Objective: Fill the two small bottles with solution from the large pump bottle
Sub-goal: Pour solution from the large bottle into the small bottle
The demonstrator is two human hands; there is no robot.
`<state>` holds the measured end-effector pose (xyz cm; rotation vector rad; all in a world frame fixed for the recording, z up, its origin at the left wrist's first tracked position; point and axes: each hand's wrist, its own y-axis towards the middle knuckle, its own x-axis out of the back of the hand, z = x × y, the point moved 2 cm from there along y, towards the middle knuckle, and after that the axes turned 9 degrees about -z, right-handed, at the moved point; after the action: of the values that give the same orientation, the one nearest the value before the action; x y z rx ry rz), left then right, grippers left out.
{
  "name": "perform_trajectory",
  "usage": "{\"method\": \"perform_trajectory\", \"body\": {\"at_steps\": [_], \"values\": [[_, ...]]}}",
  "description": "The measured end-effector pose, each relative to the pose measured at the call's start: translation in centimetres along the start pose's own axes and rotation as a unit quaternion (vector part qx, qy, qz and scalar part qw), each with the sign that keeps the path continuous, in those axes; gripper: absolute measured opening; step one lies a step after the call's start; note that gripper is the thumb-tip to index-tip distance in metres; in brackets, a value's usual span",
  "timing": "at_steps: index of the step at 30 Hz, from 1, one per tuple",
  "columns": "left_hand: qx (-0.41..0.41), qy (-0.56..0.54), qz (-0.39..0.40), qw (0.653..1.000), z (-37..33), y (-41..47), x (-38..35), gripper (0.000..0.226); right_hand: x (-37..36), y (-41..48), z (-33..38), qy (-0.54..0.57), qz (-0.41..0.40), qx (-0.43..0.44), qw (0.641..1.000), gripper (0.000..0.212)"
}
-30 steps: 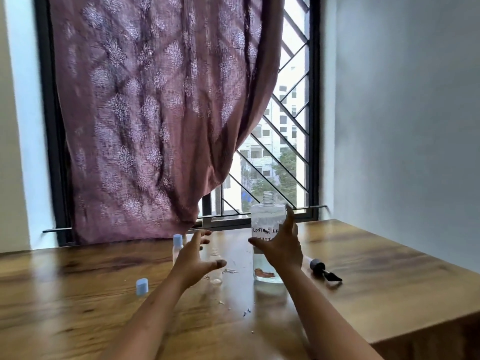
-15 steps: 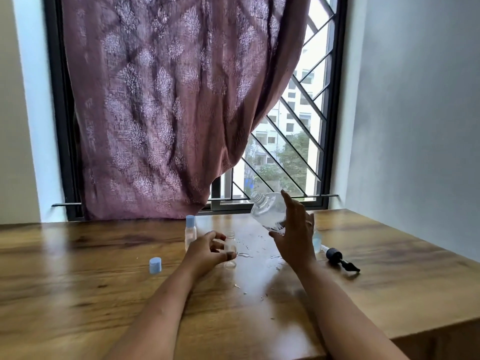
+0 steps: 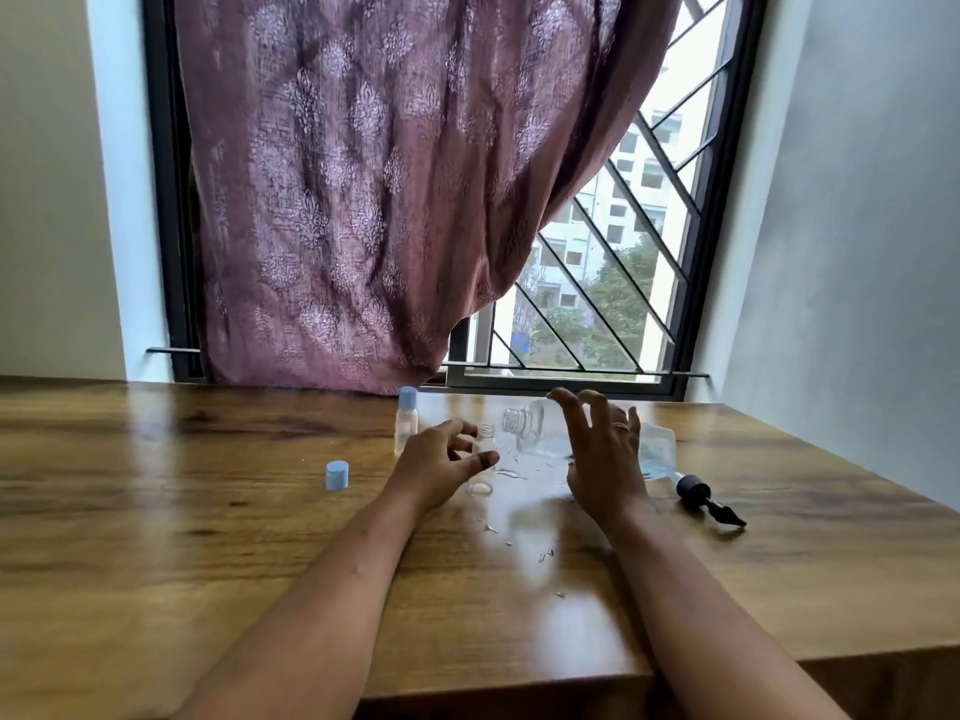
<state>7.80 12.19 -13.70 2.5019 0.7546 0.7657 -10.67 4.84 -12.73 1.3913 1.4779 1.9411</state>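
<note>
The large clear bottle (image 3: 530,433) has its pump off and is tipped far over to the left. Its open neck points at the mouth of a small uncapped bottle (image 3: 486,432). My right hand (image 3: 602,454) grips the large bottle from the near side with its fingers spread, hiding the middle of it. Blue-tinted liquid shows at the bottle's base. My left hand (image 3: 441,459) wraps thumb and fingers around the small uncapped bottle, which stands upright on the table. A second small bottle (image 3: 406,420) with a blue cap stands just left of my left hand.
A loose blue cap (image 3: 337,475) stands on the wooden table (image 3: 156,511) to the left. The black pump head (image 3: 701,498) lies to the right of my right hand. Drops of spilled liquid (image 3: 511,475) wet the table. A curtain and barred window are behind; a wall is at the right.
My right hand took the upright large bottle and has tipped it leftward until nearly level, its neck toward the small bottle. My left hand closed around the small uncapped bottle.
</note>
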Motion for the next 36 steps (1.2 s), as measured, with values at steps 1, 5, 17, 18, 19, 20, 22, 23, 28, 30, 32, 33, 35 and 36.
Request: {"method": "perform_trajectory", "body": {"at_steps": [1, 5, 17, 18, 19, 20, 22, 23, 28, 30, 32, 33, 35, 36], "values": [[-0.001, 0.001, -0.001, 1.000, -0.1, 0.0, 0.0, 0.041, 0.0, 0.1, 0.0, 0.001, 0.001, 0.002, 1.000, 0.100], [-0.006, 0.005, -0.006, 1.000, -0.3, 0.0, 0.0, 0.039, -0.1, 0.4, 0.3, 0.016, 0.035, 0.007, 0.999, 0.097], [-0.014, 0.032, -0.007, 0.999, -0.4, 0.3, -0.1, 0.040, -0.4, 0.9, 0.4, -0.022, -0.018, 0.042, 0.999, 0.099], [-0.013, 0.032, -0.007, 0.999, -0.4, 0.3, -0.1, 0.040, -0.3, 0.9, 0.4, -0.023, -0.018, 0.043, 0.999, 0.099], [-0.014, 0.033, -0.007, 0.999, -0.4, 0.4, -0.1, 0.040, -0.2, 1.0, 0.4, -0.024, -0.021, 0.044, 0.999, 0.098], [-0.015, 0.036, -0.007, 0.999, -0.4, 0.4, -0.1, 0.040, -0.1, 1.0, 0.5, -0.026, -0.027, 0.044, 0.998, 0.098], [-0.015, 0.036, -0.005, 0.999, -0.4, 0.4, -0.1, 0.041, 0.0, 1.1, 0.6, -0.030, -0.041, 0.047, 0.998, 0.098], [-0.014, 0.033, -0.006, 0.999, -0.4, 0.4, -0.1, 0.042, 0.0, 1.2, 0.7, -0.032, -0.049, 0.049, 0.997, 0.098], [-0.009, 0.029, -0.009, 1.000, -0.6, 0.2, 0.0, 0.042, 0.1, 1.2, 0.8, -0.039, -0.077, 0.051, 0.995, 0.095], [-0.009, 0.030, -0.011, 0.999, -0.6, 0.2, 0.0, 0.040, 0.2, 1.2, 0.9, -0.041, -0.080, 0.054, 0.994, 0.091], [-0.009, 0.030, -0.011, 0.999, -0.6, 0.2, 0.0, 0.040, 0.4, 1.2, 1.0, -0.044, -0.082, 0.056, 0.994, 0.090], [-0.009, 0.031, -0.011, 0.999, -0.6, 0.3, 0.0, 0.040, 0.4, 1.3, 1.0, -0.045, -0.082, 0.056, 0.994, 0.090], [-0.007, 0.032, -0.010, 0.999, -0.6, 0.3, 0.0, 0.043, 0.4, 1.3, 1.1, -0.043, -0.080, 0.056, 0.994, 0.090], [-0.006, 0.033, -0.009, 0.999, -0.6, 0.3, -0.1, 0.043, 0.4, 1.3, 1.1, -0.044, -0.079, 0.056, 0.994, 0.090]]}}
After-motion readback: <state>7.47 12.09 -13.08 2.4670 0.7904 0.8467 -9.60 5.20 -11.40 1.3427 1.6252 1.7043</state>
